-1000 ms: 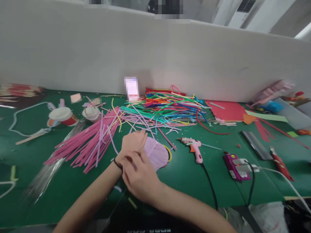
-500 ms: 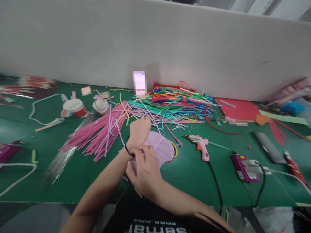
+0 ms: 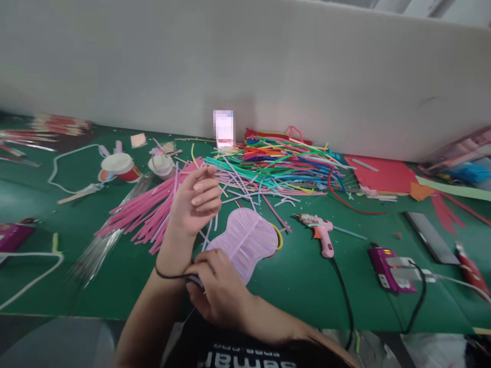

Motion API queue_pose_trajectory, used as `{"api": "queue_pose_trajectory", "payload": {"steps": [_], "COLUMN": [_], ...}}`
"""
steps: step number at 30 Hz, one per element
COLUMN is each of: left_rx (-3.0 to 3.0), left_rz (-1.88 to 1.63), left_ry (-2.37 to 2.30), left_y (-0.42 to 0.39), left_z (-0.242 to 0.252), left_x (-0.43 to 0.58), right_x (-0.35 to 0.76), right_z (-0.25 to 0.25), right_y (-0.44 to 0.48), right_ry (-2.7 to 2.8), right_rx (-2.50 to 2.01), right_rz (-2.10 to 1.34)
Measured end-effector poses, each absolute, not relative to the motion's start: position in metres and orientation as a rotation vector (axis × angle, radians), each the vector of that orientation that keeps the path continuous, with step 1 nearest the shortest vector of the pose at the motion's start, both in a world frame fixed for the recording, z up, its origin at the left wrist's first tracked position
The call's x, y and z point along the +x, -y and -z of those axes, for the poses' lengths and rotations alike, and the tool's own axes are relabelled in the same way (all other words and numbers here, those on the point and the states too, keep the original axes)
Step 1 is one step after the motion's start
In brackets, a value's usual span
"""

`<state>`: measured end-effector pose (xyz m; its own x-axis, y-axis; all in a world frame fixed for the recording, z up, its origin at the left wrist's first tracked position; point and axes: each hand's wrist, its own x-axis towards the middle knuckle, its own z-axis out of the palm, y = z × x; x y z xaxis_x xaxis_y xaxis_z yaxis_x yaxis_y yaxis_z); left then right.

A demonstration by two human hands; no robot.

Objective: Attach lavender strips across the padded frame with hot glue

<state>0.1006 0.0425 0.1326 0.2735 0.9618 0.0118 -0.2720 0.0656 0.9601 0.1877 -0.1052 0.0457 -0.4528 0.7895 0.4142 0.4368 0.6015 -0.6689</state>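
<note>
My left hand (image 3: 199, 200) is raised over the pink pipe cleaners (image 3: 153, 209), its palm turned up and its fingers loosely bent around nothing. Around that wrist runs a thin black elastic band (image 3: 171, 276). My right hand (image 3: 220, 286) pinches the band at the wrist's inner side and draws it away from the skin; the fingertips are partly hidden. Just beyond the right hand lies a flat lilac piece (image 3: 249, 237) with a wavy outline and a lengthwise centre strip. A yellow ring-like edge (image 3: 280, 237) shows from under its right side.
A pink glue gun (image 3: 320, 230) lies to the right, near a purple power block (image 3: 389, 271) with plugs and a dark phone (image 3: 431, 237). Multicoloured pipe cleaners (image 3: 276, 163) heap at the back below a lit, blurred screen (image 3: 224, 129). Paper cups (image 3: 121, 166) stand at left.
My left hand has turned over from back to palm and moved left, uncovering more of the lilac piece. The black band is now stretched away from the wrist by my right hand.
</note>
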Motion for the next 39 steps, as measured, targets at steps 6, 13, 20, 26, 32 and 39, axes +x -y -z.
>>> {"api": "queue_pose_trajectory", "payload": {"steps": [6,13,20,26,32,39], "left_rx": [1.431,1.931,1.931,2.014,1.959,1.660], "left_rz": [-0.942,-0.371,-0.102,-0.075,-0.350,-0.886], "left_ry": [-1.314,-1.806,-1.907,-1.950,-2.073,-2.159], "left_y": [0.008,0.068,0.067,0.067,0.071,0.088], "left_z": [-0.099,-0.029,-0.030,-0.040,-0.045,-0.064], "left_x": [0.051,0.030,0.048,0.047,0.028,0.002], "right_x": [0.231,0.279,0.292,0.321,0.342,0.342], "right_z": [-0.045,-0.024,-0.024,-0.038,-0.037,-0.030], "right_y": [0.091,0.082,0.087,0.114,0.143,0.153], "right_ry": [2.020,2.044,1.667,1.116,0.680,0.387], "right_rx": [-1.264,-1.895,-1.973,-1.668,-1.563,-1.453], "right_rz": [-0.454,-0.109,-0.436,-1.052,-1.169,-1.150]}}
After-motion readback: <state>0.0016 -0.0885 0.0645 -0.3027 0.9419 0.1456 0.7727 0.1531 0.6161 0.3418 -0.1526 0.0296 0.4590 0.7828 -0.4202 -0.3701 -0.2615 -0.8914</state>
